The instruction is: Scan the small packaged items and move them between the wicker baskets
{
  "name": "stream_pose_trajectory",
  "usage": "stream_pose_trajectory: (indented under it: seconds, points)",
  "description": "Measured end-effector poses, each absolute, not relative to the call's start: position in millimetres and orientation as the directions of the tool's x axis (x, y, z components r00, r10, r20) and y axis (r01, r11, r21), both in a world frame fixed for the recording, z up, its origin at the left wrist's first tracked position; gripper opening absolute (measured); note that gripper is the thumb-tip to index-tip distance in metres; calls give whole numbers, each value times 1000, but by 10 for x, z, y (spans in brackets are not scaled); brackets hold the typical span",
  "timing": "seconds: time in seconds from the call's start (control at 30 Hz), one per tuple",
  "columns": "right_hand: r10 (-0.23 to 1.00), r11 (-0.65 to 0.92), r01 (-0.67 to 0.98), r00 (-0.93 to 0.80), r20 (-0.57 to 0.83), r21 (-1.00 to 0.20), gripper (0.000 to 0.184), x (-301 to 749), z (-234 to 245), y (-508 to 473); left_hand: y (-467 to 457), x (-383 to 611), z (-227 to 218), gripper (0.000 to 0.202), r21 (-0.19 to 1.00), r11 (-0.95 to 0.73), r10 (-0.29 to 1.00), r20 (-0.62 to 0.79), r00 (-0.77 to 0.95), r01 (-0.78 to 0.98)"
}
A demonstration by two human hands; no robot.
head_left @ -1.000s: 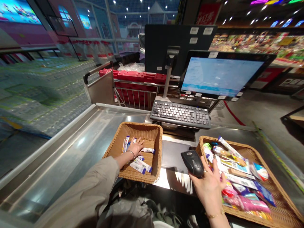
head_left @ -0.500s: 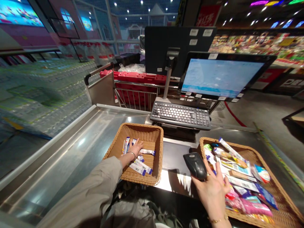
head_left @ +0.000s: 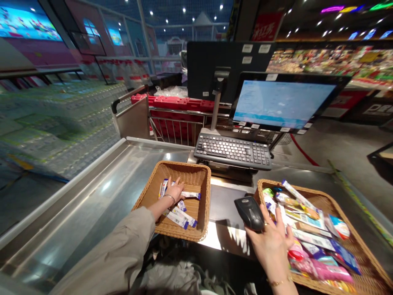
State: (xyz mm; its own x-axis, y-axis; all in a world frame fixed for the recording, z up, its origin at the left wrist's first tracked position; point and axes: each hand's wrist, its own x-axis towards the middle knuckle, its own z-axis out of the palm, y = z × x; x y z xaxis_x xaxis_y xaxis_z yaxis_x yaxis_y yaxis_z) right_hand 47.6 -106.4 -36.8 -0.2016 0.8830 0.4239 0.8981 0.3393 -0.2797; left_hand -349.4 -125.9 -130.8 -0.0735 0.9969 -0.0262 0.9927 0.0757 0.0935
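nothing legible: red sign [head_left: 267,26] chinese chars blurred; pos screen [head_left: 282,104], packet labels [head_left: 313,243] too small

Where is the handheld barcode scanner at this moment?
In the head view, the black handheld barcode scanner is held in the right hand at lower right, just left of the wicker tray of snacks and below the keyboard.

Small ceiling spotlights [head_left: 184,9] light the hall brightly, throwing long glare streaks along the stainless steel counter [head_left: 92,192] and a bright patch with jagged shadows [head_left: 229,239] at near centre. Stacked water bottles [head_left: 55,119] at far left smear and bend with wide-lens distortion.
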Motion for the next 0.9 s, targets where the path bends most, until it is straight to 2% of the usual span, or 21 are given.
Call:
stream_pose_trajectory:
  seconds: [0.33, 0.6, 0.8, 0.9]
  points:
    - [860, 392, 865, -224, 457, -314, 37, 327, -268, -1039, -1330, -3264, -677, 19, -12, 142, 975, 174, -138, 990]
    - [819, 460, 845, -284, 498, -273, 24, 276, -241, -1032, -1397, -3017, -399, 16, 0, 238, 903, 369, -222, 971]
    - [784, 483, 838, -285, 552, -253, 18, 217, -211, -1017, -1382, -2829, -133, 17, 36, 293, 897, 336, -288, 955]
    - [765, 499, 828, -283, 579, -255, 16, 205, -192, -1011, -1372, -2691, 30, 10, 22, 306, 881, 372, -292, 952]
